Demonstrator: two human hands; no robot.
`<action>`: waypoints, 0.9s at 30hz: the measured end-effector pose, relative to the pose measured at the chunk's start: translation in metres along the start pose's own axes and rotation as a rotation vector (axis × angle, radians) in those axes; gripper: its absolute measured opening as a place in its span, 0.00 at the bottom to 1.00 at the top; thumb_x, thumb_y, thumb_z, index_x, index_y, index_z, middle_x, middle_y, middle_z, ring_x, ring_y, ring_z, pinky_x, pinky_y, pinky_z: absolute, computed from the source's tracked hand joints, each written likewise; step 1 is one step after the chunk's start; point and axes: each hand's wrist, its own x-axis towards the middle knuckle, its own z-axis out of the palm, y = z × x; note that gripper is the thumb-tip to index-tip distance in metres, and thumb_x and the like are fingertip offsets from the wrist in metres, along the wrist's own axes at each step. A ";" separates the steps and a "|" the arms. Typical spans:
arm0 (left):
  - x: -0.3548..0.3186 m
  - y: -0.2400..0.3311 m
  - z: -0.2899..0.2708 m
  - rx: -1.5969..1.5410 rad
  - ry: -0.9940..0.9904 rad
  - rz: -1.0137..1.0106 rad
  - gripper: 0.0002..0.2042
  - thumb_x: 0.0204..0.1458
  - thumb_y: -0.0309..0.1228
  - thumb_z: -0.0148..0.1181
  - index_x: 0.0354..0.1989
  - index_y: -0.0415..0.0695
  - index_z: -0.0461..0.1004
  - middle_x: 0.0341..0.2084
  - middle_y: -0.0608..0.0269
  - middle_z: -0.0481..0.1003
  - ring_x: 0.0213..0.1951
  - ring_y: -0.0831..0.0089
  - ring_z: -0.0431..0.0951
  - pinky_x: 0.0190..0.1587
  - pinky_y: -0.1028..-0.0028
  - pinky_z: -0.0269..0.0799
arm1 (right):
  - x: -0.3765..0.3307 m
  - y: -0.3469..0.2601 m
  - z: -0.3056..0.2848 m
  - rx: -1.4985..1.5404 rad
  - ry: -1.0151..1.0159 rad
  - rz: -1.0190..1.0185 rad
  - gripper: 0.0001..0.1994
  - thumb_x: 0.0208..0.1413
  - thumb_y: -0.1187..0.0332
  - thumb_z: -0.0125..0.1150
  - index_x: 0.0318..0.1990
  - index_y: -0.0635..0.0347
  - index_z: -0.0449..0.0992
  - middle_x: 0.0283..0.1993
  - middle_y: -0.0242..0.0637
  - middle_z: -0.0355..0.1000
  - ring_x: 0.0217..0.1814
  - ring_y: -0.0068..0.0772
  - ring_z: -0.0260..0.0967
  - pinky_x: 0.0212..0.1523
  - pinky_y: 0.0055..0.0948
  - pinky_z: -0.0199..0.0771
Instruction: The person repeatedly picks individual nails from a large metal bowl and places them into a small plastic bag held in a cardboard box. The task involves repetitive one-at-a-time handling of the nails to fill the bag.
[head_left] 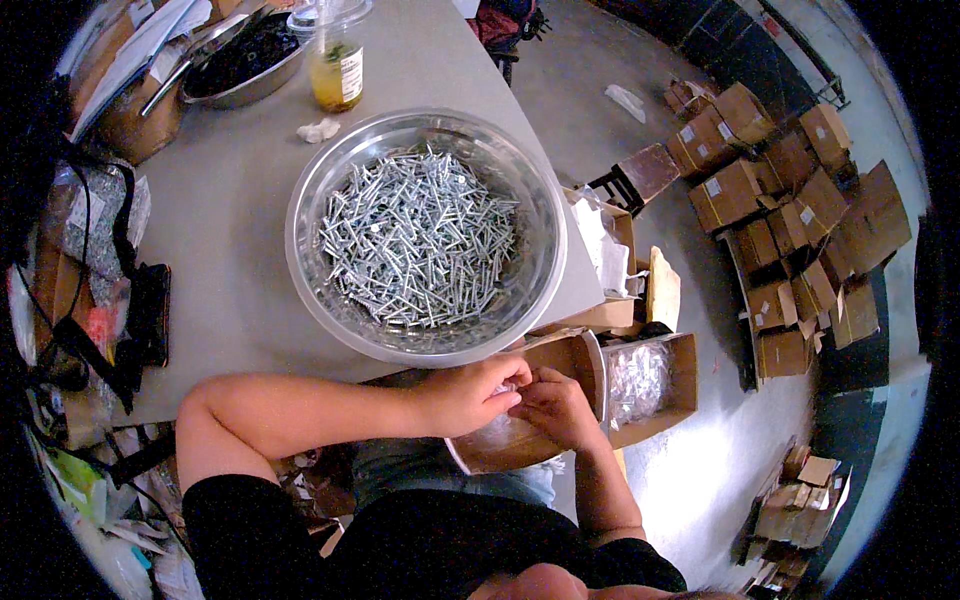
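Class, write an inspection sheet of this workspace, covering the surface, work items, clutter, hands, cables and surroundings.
Surface: gray table, bearing a shiny basin near its edge.
Work items: silver fasteners heaped in the basin; clear plastic in one open carton.
Clutter: drink cup, crumpled white scrap, bowl of dark pieces.
Hands: left hand and right hand together over a second carton; their grip is unclear.
Cables: black cable at the left.
Surroundings: stacked cardboard boxes on the right.
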 end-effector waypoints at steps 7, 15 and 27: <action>-0.002 -0.001 -0.005 0.193 -0.068 0.024 0.14 0.48 0.29 0.60 0.44 0.41 0.70 0.39 0.51 0.73 0.43 0.55 0.75 0.46 0.62 0.70 | -0.007 0.003 -0.013 0.126 0.049 0.042 0.12 0.37 0.71 0.74 0.24 0.62 0.73 0.31 0.37 0.71 0.34 0.37 0.70 0.35 0.30 0.71; 0.000 0.009 -0.006 0.071 -0.101 -0.066 0.11 0.50 0.32 0.62 0.38 0.39 0.73 0.31 0.56 0.76 0.33 0.64 0.78 0.39 0.67 0.73 | -0.008 -0.018 -0.025 0.274 0.085 0.029 0.05 0.45 0.74 0.67 0.31 0.62 0.79 0.34 0.39 0.74 0.38 0.38 0.72 0.41 0.31 0.72; -0.008 0.001 0.004 0.164 -0.057 0.078 0.11 0.53 0.36 0.58 0.34 0.40 0.79 0.26 0.55 0.76 0.30 0.60 0.76 0.38 0.66 0.70 | 0.069 -0.112 -0.072 -0.403 0.182 -0.332 0.14 0.39 0.72 0.70 0.37 0.61 0.78 0.38 0.39 0.73 0.43 0.40 0.70 0.44 0.35 0.69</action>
